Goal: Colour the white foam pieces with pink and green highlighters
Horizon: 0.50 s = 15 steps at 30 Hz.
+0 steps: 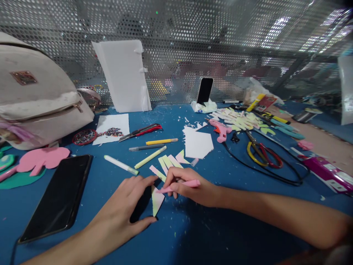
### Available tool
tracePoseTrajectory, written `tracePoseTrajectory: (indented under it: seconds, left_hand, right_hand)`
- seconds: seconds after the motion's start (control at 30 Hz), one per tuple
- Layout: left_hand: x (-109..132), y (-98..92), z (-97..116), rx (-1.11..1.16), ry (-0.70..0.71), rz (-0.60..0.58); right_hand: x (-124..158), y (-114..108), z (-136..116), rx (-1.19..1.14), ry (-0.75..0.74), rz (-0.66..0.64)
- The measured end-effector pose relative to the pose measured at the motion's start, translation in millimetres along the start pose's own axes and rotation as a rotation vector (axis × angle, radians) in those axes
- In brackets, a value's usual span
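My right hand [190, 184] grips a pink marker [190, 184], its tip on a small triangular piece of card [157, 200] coloured pale pink and green. My left hand [129, 202] rests on the table, thumb and fingertips at opposite ends of that piece, bracing it flat. Just beyond my right hand lie several coloured card strips [167, 162] and a small pointed scrap [182, 157]. Farther off are a green marker [121, 164], a light yellow-green marker [150, 157], a grey marker [147, 147] and a yellow marker [161, 141].
A black phone [59, 198] lies left. Behind are a backpack [41, 92], a red-handled utility knife [142, 131] and white card [199, 143]. On the right are a pink glue gun [220, 129] with its cord, scissors [263, 152], a strip pile [239, 118] and a purple box [328, 172].
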<state>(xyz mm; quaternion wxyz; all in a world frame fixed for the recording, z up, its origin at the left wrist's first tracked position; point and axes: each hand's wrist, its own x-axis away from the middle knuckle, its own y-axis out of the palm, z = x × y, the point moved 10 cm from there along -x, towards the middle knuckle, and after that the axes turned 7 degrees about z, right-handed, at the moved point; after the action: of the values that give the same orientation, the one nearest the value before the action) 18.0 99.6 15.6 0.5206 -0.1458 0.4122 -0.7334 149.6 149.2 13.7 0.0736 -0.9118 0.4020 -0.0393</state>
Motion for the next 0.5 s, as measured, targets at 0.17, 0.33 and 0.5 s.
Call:
tracePoseTrajectory:
  seconds: [0.17,0.33,0.5]
  left_hand:
    - [0.3,1.8,-1.5,-0.001,-0.013,-0.024]
    - [0.3,2.8,-2.5,0.006,-0.023,-0.029]
    - [-0.4,3.0,-3.5,0.003,-0.023,-0.016]
  right_hand:
    - [-0.4,-1.7,2.4,0.038,0.027,0.018]
    - [-0.7,-4.8,2.2,0.028,0.035,0.050]
    - [0.2,2.1,3.0,0.021,0.017,-0.021]
